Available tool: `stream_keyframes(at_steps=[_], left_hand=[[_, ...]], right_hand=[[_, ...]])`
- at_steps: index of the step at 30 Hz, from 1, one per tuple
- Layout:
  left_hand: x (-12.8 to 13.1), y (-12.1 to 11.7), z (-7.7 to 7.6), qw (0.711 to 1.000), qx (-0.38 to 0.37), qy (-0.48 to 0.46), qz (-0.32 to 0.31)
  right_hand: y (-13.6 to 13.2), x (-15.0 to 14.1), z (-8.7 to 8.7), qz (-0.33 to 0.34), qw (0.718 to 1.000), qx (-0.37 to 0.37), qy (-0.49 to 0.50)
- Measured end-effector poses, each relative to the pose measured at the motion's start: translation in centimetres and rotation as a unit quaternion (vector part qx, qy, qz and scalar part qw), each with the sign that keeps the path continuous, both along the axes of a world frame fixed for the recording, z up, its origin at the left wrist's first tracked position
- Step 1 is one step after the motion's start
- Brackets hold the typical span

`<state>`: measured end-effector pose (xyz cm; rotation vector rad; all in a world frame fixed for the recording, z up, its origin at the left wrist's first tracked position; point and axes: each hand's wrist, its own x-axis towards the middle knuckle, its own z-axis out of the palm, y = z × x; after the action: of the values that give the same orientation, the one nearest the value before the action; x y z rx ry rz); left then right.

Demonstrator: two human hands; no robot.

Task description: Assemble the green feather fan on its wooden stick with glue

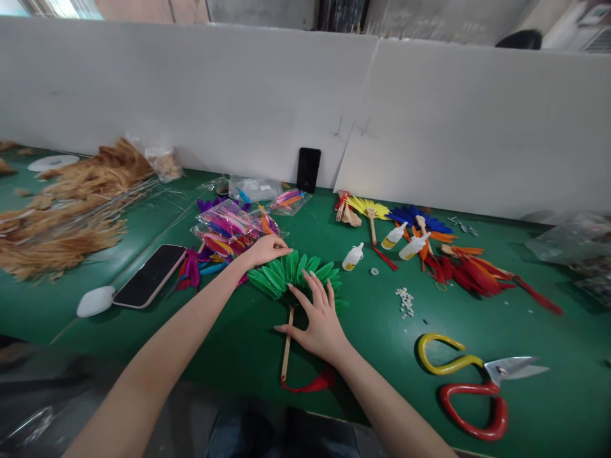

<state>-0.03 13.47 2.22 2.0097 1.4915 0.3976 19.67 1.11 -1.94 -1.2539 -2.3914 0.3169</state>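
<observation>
A green feather fan (273,278) lies on the table in front of me, its feathers spread in an arc. Its thin wooden handle (287,346) points toward me, with a red tassel (315,382) at the end. At the fan's upper left edge, my left hand (268,250) has its fingers drawn together on the feather tips; its thumb is hidden. My right hand (319,318) is spread over the middle and right of the fan, fingers apart, fingertips on the feathers and thumb near the top of the handle. It covers part of the fan.
Scissors (499,369) lie at right, near small white beads (405,302). Several glue bottles (353,257) stand behind, by a yellow fan (367,207), a blue fan (415,218) and red feathers (470,273). Left are bagged feathers (229,222), a phone (150,277) and tan fibres (95,197).
</observation>
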Motion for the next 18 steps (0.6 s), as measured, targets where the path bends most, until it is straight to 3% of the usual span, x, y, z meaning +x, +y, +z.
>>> stream_keyframes(at_steps=[12, 18], left_hand=[[0.0, -0.4, 0.6, 0.998, -0.042, -0.042, 0.006], [-0.1, -0.7, 1.5, 0.994, -0.092, -0.027, -0.054]], right_hand=[[0.0, 0.0, 0.1, 0.0, 1.0, 0.003, 0.002], [0.0, 0.0, 0.1, 0.001, 1.0, 0.006, -0.001]])
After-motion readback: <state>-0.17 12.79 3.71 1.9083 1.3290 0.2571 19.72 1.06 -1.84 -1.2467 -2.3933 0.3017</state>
